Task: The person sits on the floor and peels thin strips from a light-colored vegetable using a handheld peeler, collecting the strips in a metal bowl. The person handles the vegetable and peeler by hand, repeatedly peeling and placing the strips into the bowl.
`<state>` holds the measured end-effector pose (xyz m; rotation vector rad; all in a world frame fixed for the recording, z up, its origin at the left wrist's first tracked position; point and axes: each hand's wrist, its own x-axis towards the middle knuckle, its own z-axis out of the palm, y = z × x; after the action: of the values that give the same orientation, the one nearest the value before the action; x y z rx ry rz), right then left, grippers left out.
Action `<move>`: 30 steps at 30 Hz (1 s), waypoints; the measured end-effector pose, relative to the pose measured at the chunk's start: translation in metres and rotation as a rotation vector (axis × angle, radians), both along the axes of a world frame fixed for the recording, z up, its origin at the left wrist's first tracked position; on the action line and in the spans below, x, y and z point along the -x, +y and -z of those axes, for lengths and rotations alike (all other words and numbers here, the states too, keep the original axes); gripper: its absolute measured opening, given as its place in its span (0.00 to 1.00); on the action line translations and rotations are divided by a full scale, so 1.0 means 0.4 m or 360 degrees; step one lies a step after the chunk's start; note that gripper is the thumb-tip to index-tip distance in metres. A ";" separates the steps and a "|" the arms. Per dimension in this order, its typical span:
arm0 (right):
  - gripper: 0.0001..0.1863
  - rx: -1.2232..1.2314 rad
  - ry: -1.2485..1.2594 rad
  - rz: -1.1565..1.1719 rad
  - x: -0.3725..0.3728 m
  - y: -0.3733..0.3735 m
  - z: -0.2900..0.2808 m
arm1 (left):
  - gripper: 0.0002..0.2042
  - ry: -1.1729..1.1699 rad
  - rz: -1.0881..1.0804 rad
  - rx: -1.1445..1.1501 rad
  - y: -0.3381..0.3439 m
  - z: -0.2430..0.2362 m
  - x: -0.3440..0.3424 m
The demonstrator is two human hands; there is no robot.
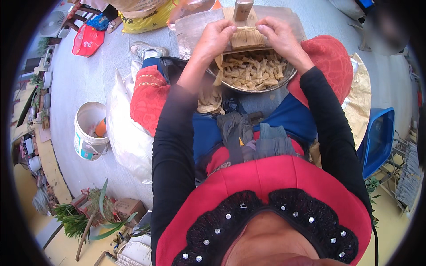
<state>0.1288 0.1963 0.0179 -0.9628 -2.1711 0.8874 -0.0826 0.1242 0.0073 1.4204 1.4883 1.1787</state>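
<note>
My left hand [217, 36] and my right hand [276, 34] pinch a pale dried strip [245, 29] stretched between them over a wooden block [247, 41]. An upright wooden piece [243, 9] rises behind the strip, on a weathered board [193, 25]. Another length of strip [218, 73] hangs below my left hand. Under the board, a round metal basin [255, 90] holds several short, pale, cut pieces [250, 68]. More flat strips [208, 99] lie between my legs, left of the basin.
A white bucket [88, 146] and white sack [126, 137] are at left. Behind are a red plastic basin [87, 41] and yellow sack [142, 24]. At right are a blue plastic bin [377, 142] and tan paper [359, 102]. Plants [80, 221] and boxes stand lower left.
</note>
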 end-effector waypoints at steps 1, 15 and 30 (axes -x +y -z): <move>0.11 0.0031 0.0019 0.0001 0.006 0.000 0.009 | 0.11 0.0048 -0.0044 0.0027 0.000 0.001 -0.001; 0.08 -0.1047 0.0033 0.0048 0.040 -0.105 -0.022 | 0.10 0.0291 -0.0272 0.0004 -0.082 0.005 -0.073; 0.09 0.1421 0.0384 -0.0739 0.013 -0.335 -0.145 | 0.21 -0.0361 0.0173 0.0040 -0.188 -0.028 -0.056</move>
<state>0.1235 0.0621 0.0758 -0.6482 -1.7882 2.1773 -0.0602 0.0490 0.0184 1.2874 1.2500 1.2053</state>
